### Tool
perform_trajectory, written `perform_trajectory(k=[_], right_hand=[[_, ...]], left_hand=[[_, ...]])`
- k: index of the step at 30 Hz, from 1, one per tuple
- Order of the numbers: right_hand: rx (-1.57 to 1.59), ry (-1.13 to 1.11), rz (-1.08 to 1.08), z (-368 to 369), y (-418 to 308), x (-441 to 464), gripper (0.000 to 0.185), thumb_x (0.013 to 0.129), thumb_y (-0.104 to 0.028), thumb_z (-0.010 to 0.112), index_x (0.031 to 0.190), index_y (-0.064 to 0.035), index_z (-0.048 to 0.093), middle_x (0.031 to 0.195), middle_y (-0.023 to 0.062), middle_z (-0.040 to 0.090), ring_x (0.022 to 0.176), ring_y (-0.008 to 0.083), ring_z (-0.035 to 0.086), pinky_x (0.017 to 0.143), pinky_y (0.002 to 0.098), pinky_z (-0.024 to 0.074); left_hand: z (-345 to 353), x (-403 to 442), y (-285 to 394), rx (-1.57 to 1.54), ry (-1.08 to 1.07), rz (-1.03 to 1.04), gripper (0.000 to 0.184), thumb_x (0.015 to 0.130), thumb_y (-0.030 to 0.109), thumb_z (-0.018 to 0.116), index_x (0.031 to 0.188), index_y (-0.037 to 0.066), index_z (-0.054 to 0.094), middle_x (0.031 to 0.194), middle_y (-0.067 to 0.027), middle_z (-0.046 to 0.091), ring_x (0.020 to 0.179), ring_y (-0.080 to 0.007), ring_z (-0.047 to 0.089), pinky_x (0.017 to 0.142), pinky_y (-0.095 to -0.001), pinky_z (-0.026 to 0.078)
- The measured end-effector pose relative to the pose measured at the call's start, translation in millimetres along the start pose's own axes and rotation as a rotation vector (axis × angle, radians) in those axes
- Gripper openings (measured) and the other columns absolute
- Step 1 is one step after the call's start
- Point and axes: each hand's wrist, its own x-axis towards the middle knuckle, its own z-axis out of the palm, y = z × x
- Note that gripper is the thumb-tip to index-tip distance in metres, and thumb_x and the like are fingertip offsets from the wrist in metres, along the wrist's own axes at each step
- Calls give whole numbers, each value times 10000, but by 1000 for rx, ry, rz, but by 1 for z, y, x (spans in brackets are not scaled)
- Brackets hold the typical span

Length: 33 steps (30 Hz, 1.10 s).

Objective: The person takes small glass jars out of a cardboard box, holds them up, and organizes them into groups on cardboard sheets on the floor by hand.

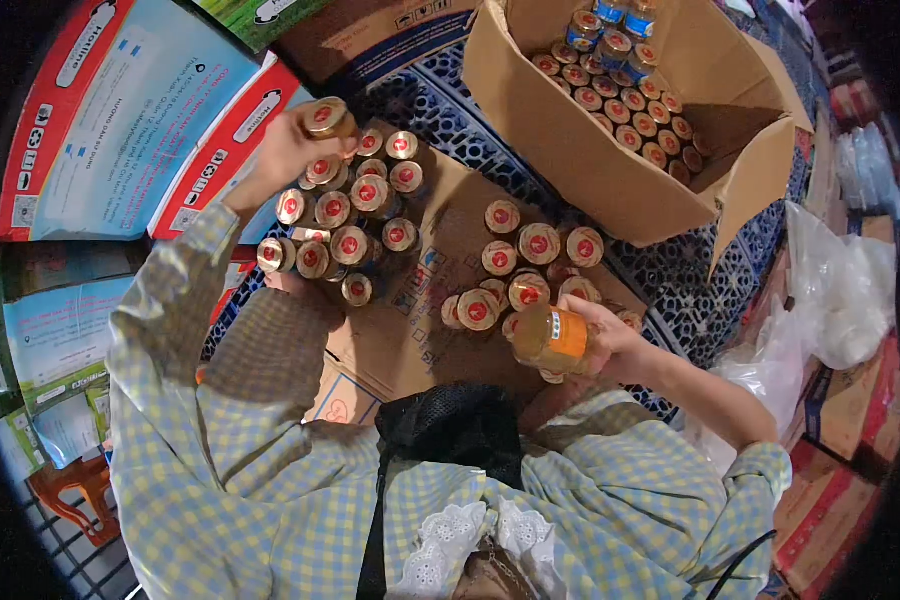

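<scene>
My left hand [298, 150] is closed around a small jar [327, 118] with a gold lid and red mark, above the far edge of a left cluster of jars [351, 245]. My right hand [610, 338] grips another jar [552, 338], tilted on its side, with an orange label and yellowish contents. It is held over the near side of a right cluster of similar gold-lidded jars [539, 243]. Both clusters stand on a flattened cardboard sheet [410, 345]. The right-hand jar hides some of the lids below it.
An open cardboard box [590, 165] at the upper right holds rows of lidded jars, with a few blue-labelled ones on top. Printed red and blue cartons [120, 130] stand at the left. Clear plastic bags [840, 290] and stacked boxes [830, 510] lie at the right.
</scene>
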Motion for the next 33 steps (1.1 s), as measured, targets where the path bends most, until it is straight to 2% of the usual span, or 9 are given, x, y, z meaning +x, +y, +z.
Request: perform_trajectory(k=[1, 5, 8, 13, 17, 25, 28, 31, 33], right_hand=[[-89, 28, -29, 4, -4, 1, 362, 558, -57, 549, 857, -75, 346, 771, 53, 481, 620, 122, 512, 524, 256, 455], [-166, 93, -117, 6, -12, 1, 381, 587, -61, 603, 849, -90, 327, 768, 6, 422, 668, 69, 461, 578, 199, 401], [-300, 117, -189, 5, -19, 0, 422, 579, -71, 650, 843, -98, 322, 772, -14, 384, 678, 53, 411, 587, 183, 354], [-593, 134, -424, -1, -26, 1, 473, 570, -111, 718, 830, -102, 324, 761, -30, 333, 657, 47, 341, 575, 179, 299], [-676, 162, -504, 4, -34, -3, 443, 569, -127, 709, 794, -91, 329, 749, -24, 333, 647, 50, 330, 567, 180, 286], [-883, 259, -671, 7, -40, -3, 403, 539, -113, 683, 778, -57, 363, 715, -9, 341, 611, 65, 321, 538, 196, 290], [-1030, 284, -761, 2, -43, -3, 391, 531, -84, 685, 791, -53, 395, 707, 12, 361, 592, 94, 358, 535, 207, 322], [-1180, 314, -869, 4, -45, -6, 378, 523, -57, 686, 798, -51, 427, 706, 36, 385, 584, 134, 402, 531, 228, 360], [-1311, 333, -1007, 8, -46, -7, 364, 515, -31, 687, 800, -52, 461, 712, 64, 414, 587, 186, 454, 527, 258, 402]], left_hand=[[4, 7, -1, -4, 0, 2, 532, 613, 258, 770, 1038, 17, 560, 892, -49, 629, 814, -114, 583, 746, -282, 461], [20, 25, -9, -34, -40, 31, 551, 574, 256, 782, 1012, 29, 536, 836, -83, 631, 767, -153, 601, 722, -296, 470], [22, 30, -3, 297, -88, -23, 565, 557, 245, 781, 1004, 54, 494, 785, -130, 617, 729, -231, 610, 687, -322, 475], [37, 38, -18, 493, -50, 59, 558, 570, 245, 769, 1011, 78, 470, 773, -167, 604, 741, -303, 606, 655, -367, 470], [34, 43, -17, 419, -204, -169, 534, 602, 249, 752, 1015, 76, 461, 798, -180, 606, 792, -348, 593, 656, -411, 460], [28, 46, -19, 538, -204, 94, 500, 626, 201, 720, 1041, 67, 475, 806, -196, 594, 793, -374, 579, 675, -428, 458], [25, 48, -21, 662, -176, 239, 510, 620, 182, 711, 1068, 74, 494, 915, -201, 577, 890, -369, 553, 744, -418, 450], [33, 27, 33, 883, 91, 384, 491, 627, 172, 699, 1069, 63, 517, 1038, -198, 530, 998, -368, 500, 816, -403, 428], [39, 9, 75, 709, 79, 426, 473, 631, 173, 699, 1055, 54, 526, 1067, -192, 518, 1015, -360, 490, 831, -390, 421]])
